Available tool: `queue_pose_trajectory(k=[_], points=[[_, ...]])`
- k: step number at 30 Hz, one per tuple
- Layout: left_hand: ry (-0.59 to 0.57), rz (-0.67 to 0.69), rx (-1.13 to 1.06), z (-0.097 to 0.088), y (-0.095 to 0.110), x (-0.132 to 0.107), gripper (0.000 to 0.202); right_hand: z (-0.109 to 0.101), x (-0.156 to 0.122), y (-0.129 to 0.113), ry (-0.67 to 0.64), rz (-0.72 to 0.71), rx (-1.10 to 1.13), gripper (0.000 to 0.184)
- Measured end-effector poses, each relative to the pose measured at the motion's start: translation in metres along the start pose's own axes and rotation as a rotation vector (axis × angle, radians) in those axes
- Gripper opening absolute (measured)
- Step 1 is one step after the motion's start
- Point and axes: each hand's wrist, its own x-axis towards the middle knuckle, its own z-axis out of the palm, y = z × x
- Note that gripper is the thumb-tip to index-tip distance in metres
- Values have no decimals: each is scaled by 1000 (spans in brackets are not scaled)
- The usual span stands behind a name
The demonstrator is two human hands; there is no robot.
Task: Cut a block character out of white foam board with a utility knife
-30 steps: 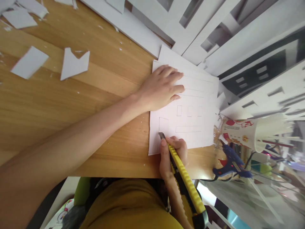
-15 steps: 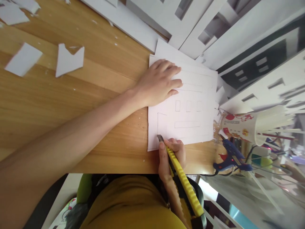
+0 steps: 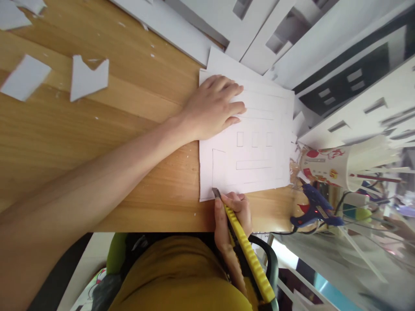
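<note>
A white board (image 3: 256,155) with pencilled rectangles and lines lies near the table's front edge. Across its upper left part my left hand (image 3: 218,106) rests flat, fingers spread. My right hand (image 3: 233,216) is wrapped round a yellow and black utility knife (image 3: 244,246). The knife's blade tip touches the board close to its lower left corner, on a line running down from a drawn corner. Its long handle slants back toward my body.
White offcuts (image 3: 90,80) lie on the wooden table (image 3: 129,112) at left. Cut white panels (image 3: 191,26) stand along the back. To the right are a paper cup (image 3: 324,166) holding white strips and a blue glue gun (image 3: 314,207) with cables.
The knife blade has moved a little down the line toward the board's near edge. My left hand stays in place on the board; the view has shifted slightly.
</note>
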Motion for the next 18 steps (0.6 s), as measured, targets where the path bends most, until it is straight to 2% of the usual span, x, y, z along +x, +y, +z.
queue_pose_trajectory(k=[6,13,18], points=[[29,-1,-4,2,-2,0,43,-5,-7,1,8,-17,-48,5],[12,12,9,2,-2,1,48,-7,-13,-4,11,-51,-37,14],[67,20,-3,6,-3,0,46,-20,-6,-4,41,-88,-13,7]])
